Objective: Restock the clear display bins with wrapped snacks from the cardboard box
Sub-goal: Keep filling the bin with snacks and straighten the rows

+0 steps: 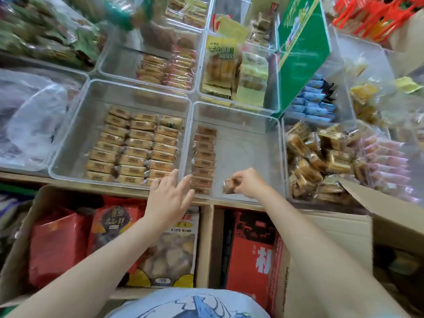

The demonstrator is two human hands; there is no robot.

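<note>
My right hand (249,182) grips a brown wrapped snack (230,186) low over the front of a clear bin (252,148). One column of the same brown snacks (204,160) lines that bin's left side; the remainder of its floor is bare. My left hand (171,191) reaches forward with straight fingers, its fingertips at the front end of that column and at the wall between this bin and the left bin (75,138). Three neat columns of tan wrapped snacks (135,148) fill the left bin. An open cardboard box (358,226) stands at the lower right.
More clear bins of wrapped snacks stand behind and to the right, one heaped with loose packs (319,161). A green carton (302,51) leans over the back bins. Below the shelf edge, cardboard boxes hold red bags (55,246) and a red carton (252,255).
</note>
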